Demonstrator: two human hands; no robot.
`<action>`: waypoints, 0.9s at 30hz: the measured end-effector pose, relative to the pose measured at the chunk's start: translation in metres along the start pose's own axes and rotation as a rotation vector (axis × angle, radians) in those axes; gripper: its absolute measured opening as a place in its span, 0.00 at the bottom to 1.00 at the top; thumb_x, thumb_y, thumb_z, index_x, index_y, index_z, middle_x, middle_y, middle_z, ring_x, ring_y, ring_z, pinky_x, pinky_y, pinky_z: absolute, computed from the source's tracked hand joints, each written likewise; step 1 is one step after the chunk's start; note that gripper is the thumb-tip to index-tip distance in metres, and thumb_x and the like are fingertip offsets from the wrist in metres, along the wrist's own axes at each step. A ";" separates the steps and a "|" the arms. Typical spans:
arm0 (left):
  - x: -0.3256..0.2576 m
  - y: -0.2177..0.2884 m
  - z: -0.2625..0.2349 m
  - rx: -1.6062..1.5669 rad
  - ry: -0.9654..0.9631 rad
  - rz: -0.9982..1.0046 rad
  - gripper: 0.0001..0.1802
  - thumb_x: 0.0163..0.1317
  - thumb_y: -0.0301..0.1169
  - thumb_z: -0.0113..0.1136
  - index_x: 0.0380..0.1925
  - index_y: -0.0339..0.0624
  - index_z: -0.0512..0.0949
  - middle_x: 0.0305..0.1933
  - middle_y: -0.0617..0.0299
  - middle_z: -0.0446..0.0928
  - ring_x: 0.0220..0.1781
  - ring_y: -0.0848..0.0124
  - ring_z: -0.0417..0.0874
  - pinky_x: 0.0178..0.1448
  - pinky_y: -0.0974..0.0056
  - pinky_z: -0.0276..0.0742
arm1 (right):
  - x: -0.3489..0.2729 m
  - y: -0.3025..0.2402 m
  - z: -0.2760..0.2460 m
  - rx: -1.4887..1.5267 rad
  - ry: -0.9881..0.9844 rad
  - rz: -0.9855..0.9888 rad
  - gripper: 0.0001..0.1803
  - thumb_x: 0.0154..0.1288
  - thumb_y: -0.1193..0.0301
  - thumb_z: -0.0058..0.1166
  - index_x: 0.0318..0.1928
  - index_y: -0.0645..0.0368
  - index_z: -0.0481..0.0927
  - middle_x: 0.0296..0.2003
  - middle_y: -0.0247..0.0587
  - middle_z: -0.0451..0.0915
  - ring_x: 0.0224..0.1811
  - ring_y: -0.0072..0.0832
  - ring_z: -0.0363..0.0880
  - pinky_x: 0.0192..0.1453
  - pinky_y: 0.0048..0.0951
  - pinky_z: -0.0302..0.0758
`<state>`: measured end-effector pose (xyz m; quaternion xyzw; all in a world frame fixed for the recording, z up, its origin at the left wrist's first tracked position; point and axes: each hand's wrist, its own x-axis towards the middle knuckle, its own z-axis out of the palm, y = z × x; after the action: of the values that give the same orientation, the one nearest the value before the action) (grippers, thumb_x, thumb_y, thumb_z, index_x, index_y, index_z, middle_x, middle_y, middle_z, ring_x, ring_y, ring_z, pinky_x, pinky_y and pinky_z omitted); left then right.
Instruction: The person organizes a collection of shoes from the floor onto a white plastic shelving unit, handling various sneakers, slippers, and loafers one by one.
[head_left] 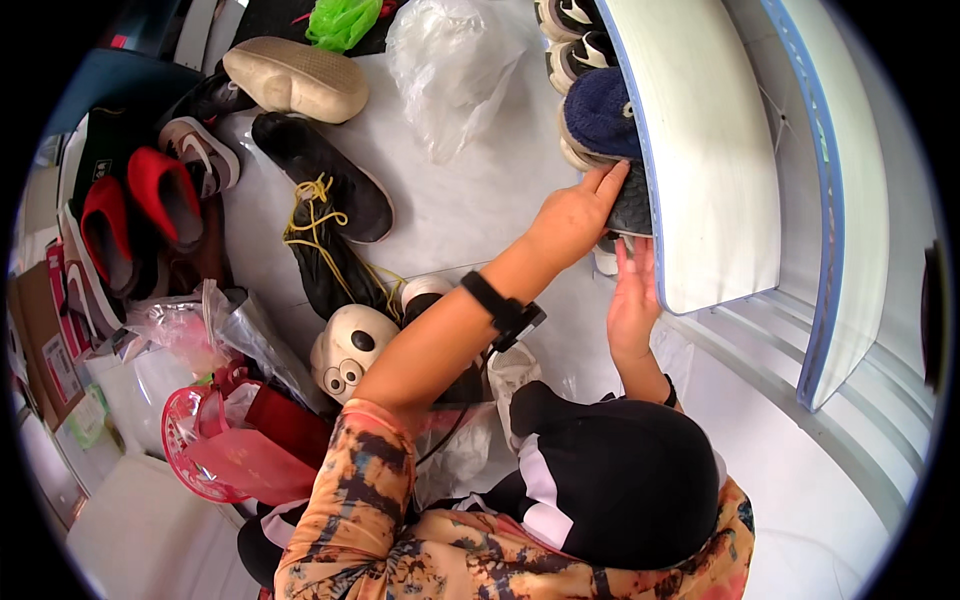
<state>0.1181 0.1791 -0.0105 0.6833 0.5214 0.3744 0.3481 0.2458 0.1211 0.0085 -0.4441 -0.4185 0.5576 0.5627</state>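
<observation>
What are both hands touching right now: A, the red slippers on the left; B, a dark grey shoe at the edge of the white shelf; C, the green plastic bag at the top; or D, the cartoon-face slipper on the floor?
B: the left hand lies on top of the dark grey shoe and the right hand is under it, at the white shelf.

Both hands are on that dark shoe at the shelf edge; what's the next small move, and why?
Probably ease the dark grey shoe further in under the white shelf board. The left hand presses its top and the right hand supports it from below, yet part of it sticks out past the board's edge, beside a navy shoe already sitting in the row.
</observation>
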 end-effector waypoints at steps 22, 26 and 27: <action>-0.087 -0.011 -0.039 0.251 0.091 -0.343 0.28 0.50 0.27 0.59 0.54 0.42 0.68 0.58 0.51 0.67 0.55 0.55 0.72 0.54 0.54 0.70 | -0.040 0.002 -0.005 -1.142 -0.460 -0.618 0.25 0.51 0.82 0.49 0.54 0.69 0.69 0.63 0.58 0.58 0.65 0.50 0.58 0.68 0.43 0.54; -0.145 -0.055 -0.131 0.598 0.286 -0.420 0.20 0.49 0.29 0.61 0.45 0.42 0.74 0.46 0.52 0.74 0.48 0.54 0.76 0.50 0.54 0.72 | -0.033 0.017 0.040 -0.888 -0.705 -0.476 0.20 0.51 0.83 0.49 0.48 0.68 0.73 0.55 0.52 0.70 0.56 0.47 0.69 0.60 0.39 0.67; -0.168 -0.073 -0.153 0.795 0.414 -0.348 0.20 0.50 0.29 0.61 0.46 0.43 0.74 0.45 0.51 0.75 0.47 0.54 0.77 0.50 0.54 0.73 | -0.030 0.025 0.062 -0.842 -0.720 -0.479 0.20 0.51 0.83 0.49 0.48 0.68 0.73 0.55 0.52 0.70 0.56 0.47 0.69 0.60 0.39 0.67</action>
<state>-0.0781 0.0438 -0.0254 0.5770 0.7891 0.2105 0.0061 0.1785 0.0929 0.0005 -0.3054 -0.8558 0.3171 0.2716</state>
